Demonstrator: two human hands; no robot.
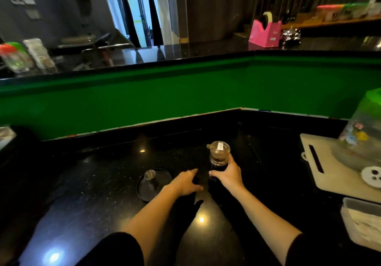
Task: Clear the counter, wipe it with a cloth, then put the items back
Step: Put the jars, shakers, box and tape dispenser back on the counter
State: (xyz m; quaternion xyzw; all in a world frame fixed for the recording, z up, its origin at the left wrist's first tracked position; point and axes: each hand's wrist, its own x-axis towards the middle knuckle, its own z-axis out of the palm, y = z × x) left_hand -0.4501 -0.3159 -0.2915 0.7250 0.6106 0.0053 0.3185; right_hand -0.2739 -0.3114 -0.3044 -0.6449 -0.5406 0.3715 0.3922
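Black glossy counter [92, 193] meets a green wall panel [144, 100].

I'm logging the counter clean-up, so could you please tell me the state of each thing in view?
Glass teapot: upright, held at its lower part by the right hand.
Left hand: open, fingers extended, holding nothing.
Metal jigger: standing on the round black tray.
Cutting board: flat on the counter, a green-lidded plastic container on it.
Pink tape dispenser: upright on the upper counter.
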